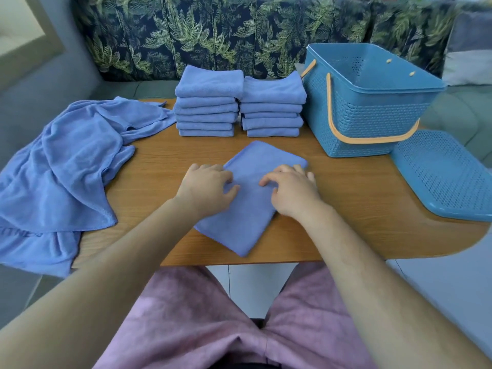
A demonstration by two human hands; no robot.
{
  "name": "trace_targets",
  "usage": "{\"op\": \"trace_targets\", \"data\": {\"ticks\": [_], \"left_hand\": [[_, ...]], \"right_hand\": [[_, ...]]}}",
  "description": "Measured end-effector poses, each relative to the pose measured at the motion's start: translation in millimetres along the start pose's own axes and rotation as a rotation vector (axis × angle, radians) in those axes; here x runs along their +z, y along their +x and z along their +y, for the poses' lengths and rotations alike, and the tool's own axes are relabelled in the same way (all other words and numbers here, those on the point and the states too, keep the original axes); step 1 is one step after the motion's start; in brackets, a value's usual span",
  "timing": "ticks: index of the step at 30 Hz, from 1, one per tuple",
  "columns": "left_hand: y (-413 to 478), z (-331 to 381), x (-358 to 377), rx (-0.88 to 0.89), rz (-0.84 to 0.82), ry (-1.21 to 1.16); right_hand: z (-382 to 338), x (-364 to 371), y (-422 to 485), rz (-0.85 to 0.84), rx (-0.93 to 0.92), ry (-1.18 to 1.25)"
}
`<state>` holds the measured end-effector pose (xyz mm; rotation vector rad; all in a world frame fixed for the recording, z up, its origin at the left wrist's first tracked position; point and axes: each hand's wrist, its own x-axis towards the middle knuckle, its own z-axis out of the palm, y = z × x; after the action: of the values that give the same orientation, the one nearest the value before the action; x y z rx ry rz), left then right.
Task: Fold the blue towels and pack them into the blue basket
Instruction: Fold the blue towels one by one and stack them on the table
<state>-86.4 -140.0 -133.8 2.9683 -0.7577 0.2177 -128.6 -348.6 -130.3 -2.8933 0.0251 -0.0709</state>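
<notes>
Head view: a folded blue microfibre towel (247,217) lies slantwise on the wooden table (346,198), near its front edge. The right hand (292,193) rests on it, fingers loosely spread, holding nothing. The left hand (207,186) sits at its left edge with fingers bent; pinching or merely pressing, I cannot tell. Behind stand two stacks of folded blue towels (207,102), the blue plastic basket (359,123) just right of them

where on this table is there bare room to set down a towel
Best: the bare wood right of the towel, bordered by the basket and its lid. Also a strip between the towel and the two stacks, and a patch between it and the loose pile. The far edge and left side are crowded.
</notes>
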Motion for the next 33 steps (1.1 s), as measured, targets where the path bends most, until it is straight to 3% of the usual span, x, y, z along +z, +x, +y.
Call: {"op": "trace_targets", "data": {"ticks": [4,8,15,23,28,31,33], "left_hand": [[-12,11,1,0.052,0.110,-0.192],[-2,2,12,0.026,0.094,-0.357],[-18,-24,24,-0.042,0.132,-0.418],[-43,-38,17,-0.200,0.037,-0.483],[-64,-18,-3,-0.098,0.080,-0.577],[-88,4,-12,0.044,-0.022,-0.807],[-98,7,-9,0.181,-0.108,-0.723]], "right_hand": [[-10,10,-2,0.084,-0.051,0.083],[-18,25,-9,0.087,-0.068,0.167],[33,16,-14,0.108,0.058,0.263],[61,2,-37,0.087,0.116,0.320],[54,4,-68,0.118,-0.091,0.468],[47,6,-89,0.002,-0.141,0.503],[47,-1,-97,-0.102,-0.145,0.471]]}}
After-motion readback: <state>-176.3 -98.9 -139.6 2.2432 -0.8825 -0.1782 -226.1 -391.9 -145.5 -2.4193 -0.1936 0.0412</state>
